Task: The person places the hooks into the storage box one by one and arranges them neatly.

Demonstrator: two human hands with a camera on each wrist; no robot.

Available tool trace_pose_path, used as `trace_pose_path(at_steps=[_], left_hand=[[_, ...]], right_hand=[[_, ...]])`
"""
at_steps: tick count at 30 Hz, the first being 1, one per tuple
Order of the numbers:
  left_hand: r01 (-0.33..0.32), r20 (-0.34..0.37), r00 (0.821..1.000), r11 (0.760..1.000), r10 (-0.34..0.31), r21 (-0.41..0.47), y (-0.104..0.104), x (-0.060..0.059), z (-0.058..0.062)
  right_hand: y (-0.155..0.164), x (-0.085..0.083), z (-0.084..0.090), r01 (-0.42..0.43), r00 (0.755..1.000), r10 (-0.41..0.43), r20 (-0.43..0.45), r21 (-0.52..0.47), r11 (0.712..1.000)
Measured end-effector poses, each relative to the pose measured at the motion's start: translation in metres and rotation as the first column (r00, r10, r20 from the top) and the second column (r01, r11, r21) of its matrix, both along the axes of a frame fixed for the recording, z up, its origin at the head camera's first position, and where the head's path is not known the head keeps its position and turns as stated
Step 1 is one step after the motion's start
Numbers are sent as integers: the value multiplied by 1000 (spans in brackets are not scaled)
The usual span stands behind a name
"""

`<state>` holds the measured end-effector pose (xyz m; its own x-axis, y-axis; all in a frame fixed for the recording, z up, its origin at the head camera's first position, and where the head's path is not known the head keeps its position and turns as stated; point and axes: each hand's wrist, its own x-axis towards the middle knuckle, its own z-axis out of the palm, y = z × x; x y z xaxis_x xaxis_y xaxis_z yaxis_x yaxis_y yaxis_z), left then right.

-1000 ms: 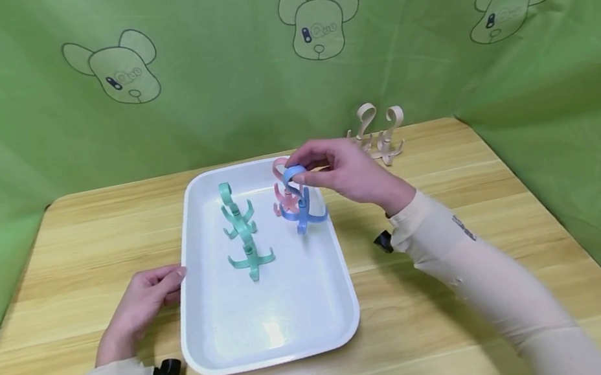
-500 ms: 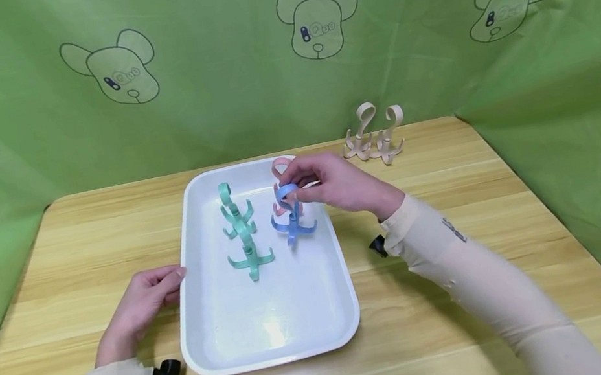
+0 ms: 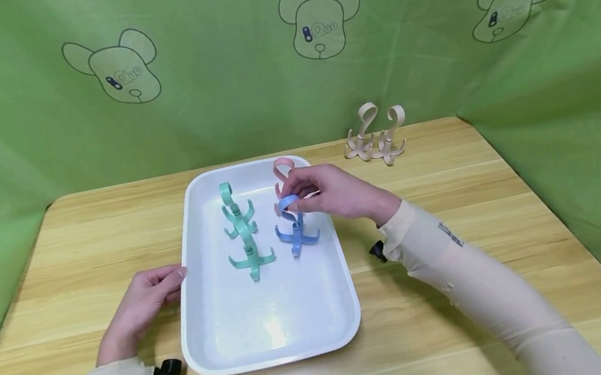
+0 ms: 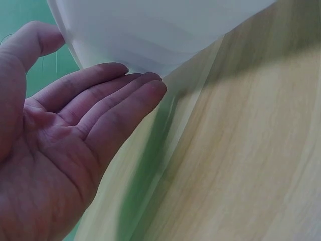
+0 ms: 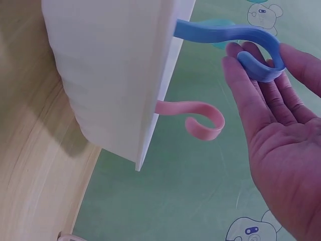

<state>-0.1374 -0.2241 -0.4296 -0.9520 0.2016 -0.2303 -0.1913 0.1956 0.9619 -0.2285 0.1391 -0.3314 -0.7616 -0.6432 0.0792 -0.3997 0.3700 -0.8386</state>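
My right hand [image 3: 330,190] pinches the top curl of a blue claw hook hanger [image 3: 297,235] over the right side of a white tray [image 3: 242,341]. In the right wrist view, thumb and fingers meet around the curl of this blue hanger [image 5: 225,33]. A pink claw hook hanger [image 3: 283,163] stands just behind, partly hidden by the hand. Two green claw hook hangers [image 3: 252,257] stand one behind the other left of the blue one. At the tray's left rim is my left hand [image 3: 141,301], fingers nearly straight against the outer wall, thumb tip at the rim.
Two beige claw hook hangers [image 3: 388,144] stand on the wooden table [image 3: 448,334] at the back right, near the green curtain [image 3: 240,105] with bear-head outlines. The curtain also closes off both sides. A black wrist camera [image 3: 167,371] sits beside the left sleeve.
My right hand has brought the blue hanger leftward, then toward the front and lower, away from the pink one. My left hand stays at the tray's rim.
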Motion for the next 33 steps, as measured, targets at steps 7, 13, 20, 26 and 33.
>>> trace_pose_path(at_steps=[7, 13, 20, 26, 33], left_hand=[[6, -1, 1000, 1000, -6, 10, 0, 0, 0], [6, 0, 1000, 1000, -6, 10, 0, 0, 1], [3, -7, 1000, 1000, -3, 12, 0, 0, -1], [1, -14, 1000, 1000, -1, 8, -1, 0, -2], [2, -10, 1000, 1000, -2, 6, 0, 0, -2]], right_hand=[[1, -1, -5, -4, 1000, 4, 15, -17, 1000], [2, -2, -9, 6, 1000, -6, 22, -5, 1000], [3, -4, -12, 11, 1000, -11, 26, -15, 1000], [4, -4, -13, 9, 999, -8, 41, -30, 999], [15, -3, -13, 29, 999, -28, 28, -39, 999]])
